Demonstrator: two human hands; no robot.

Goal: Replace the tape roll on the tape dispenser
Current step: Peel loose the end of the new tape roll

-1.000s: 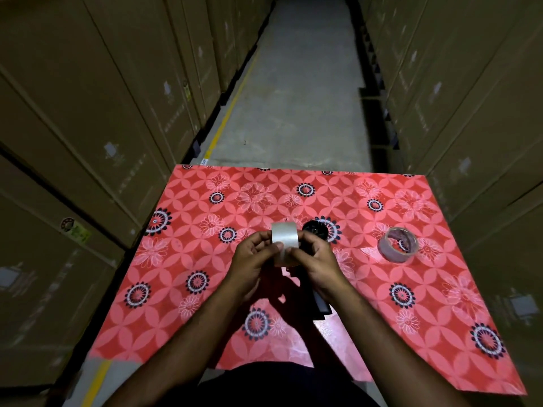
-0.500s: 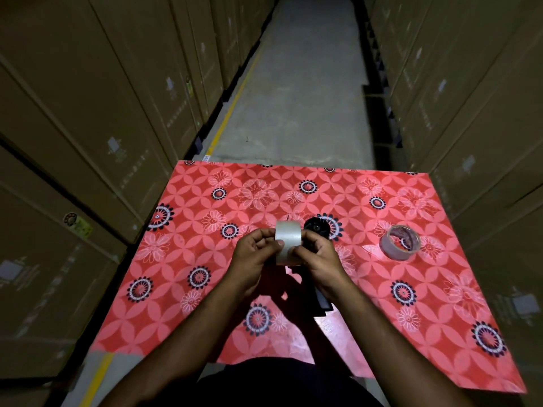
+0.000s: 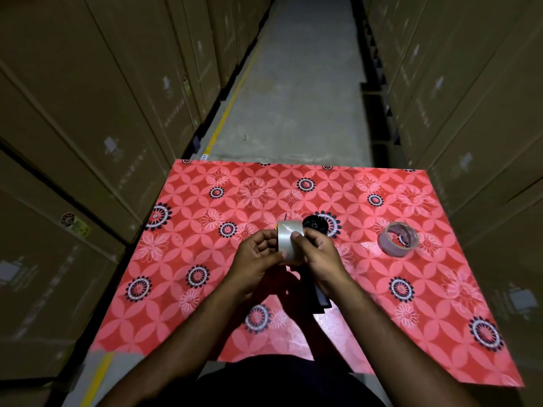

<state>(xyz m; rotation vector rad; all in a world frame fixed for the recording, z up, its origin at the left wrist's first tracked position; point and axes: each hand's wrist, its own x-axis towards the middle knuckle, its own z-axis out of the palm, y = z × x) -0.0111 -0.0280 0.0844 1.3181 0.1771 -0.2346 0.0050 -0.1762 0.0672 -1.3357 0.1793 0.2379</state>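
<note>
A full roll (image 3: 289, 241) of clear tape is held upright above the middle of the tabletop (image 3: 205, 259), its curved outer face turned toward the camera. It is gripped from both sides. The left hand (image 3: 256, 261) is curled against the roll's left side, with the thumb laid over the lower front of the roll. The right hand (image 3: 320, 257) is curled against the right side, and its thumb tip is pressed on the upper front of the roll, where a faint crease or loose tape end is seen; which of the two it is cannot be told.

The dispenser (image 3: 316, 284) is black and lies on the tabletop under and behind the hands. Its round hub is seen just past the right hand's knuckles, touching or nearly touching the roll's right edge, and its handle runs back toward the near edge beneath the right wrist. Whether the right hand's fingers also touch the dispenser cannot be told.

A second roll (image 3: 398, 239), nearly used up and showing a wide core, is lying tilted on the tabletop toward the right edge, well apart from the hands.

The tabletop is covered by a red cloth with white and black flower patterns. Tall stacks of cardboard boxes (image 3: 88, 127) are seen along both sides, and a concrete aisle (image 3: 296, 92) with a yellow line runs beyond the far edge.
</note>
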